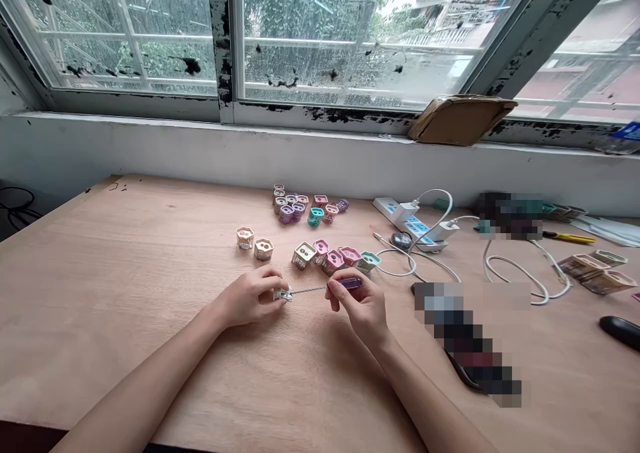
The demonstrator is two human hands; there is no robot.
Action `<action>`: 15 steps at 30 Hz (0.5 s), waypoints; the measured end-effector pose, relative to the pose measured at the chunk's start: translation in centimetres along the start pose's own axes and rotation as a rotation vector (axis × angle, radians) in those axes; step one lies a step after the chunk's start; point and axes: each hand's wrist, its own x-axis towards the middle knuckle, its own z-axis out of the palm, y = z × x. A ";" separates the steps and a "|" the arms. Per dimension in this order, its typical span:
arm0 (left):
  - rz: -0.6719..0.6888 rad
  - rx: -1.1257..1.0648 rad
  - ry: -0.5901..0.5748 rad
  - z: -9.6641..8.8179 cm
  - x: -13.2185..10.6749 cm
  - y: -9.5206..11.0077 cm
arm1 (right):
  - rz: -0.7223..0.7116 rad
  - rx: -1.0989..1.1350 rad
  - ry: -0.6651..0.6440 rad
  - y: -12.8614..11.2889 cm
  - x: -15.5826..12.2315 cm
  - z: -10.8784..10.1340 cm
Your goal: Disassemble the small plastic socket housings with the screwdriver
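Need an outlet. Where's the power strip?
In the head view, the power strip lies by the far edge of the wooden table, right of the pastel plastic housings, with white cables running from it.

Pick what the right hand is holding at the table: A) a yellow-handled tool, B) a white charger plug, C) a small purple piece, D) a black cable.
C. The right hand holds a small purple piece, and a thin metal rod runs from it to a small silvery piece in the left hand.
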 end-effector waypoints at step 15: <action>-0.010 -0.009 0.011 0.1 0.0 -0.3 | -0.040 -0.017 0.015 0.2 -0.1 -0.2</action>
